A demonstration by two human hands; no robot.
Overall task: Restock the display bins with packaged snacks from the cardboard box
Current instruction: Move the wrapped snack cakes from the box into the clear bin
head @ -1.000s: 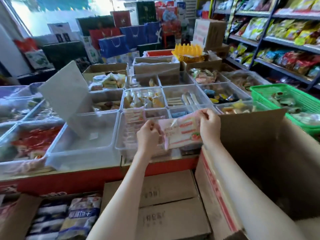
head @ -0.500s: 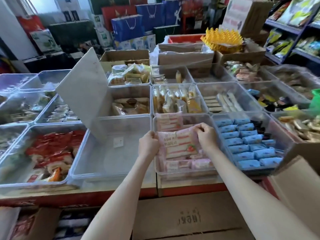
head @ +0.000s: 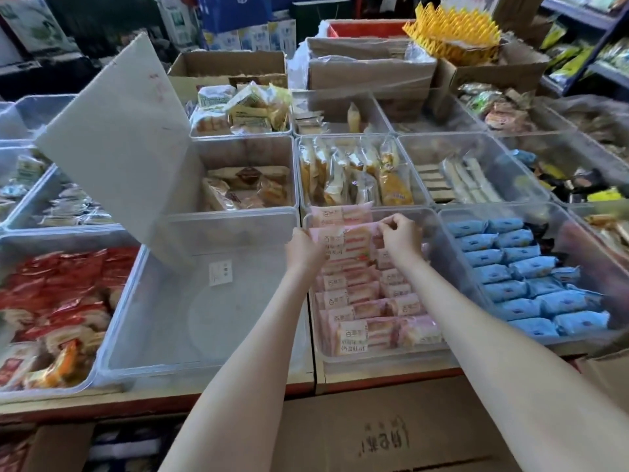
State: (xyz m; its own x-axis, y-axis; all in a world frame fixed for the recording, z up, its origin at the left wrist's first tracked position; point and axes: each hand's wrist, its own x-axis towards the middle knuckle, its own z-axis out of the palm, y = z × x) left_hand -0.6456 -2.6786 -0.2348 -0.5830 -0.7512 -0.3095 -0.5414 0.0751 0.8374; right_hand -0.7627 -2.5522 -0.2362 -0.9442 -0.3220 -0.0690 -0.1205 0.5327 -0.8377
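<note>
A pink packaged snack is held flat over the far part of a clear display bin that holds rows of the same pink packets. My left hand grips the packet's left edge. My right hand pinches its right edge near the top. Another pink packet lies just beyond, against the bin's back wall. A cardboard box shows only as a corner at the lower right edge.
An empty clear bin with its lid propped up stands to the left. Bins of red packets and blue packets flank these. More snack bins and cardboard boxes fill the back. A closed carton lies below the counter.
Both hands carried the pink packet from in front of the counter forward over the bin and lowered it toward the far rows. The view tilted down and closer to the bins.
</note>
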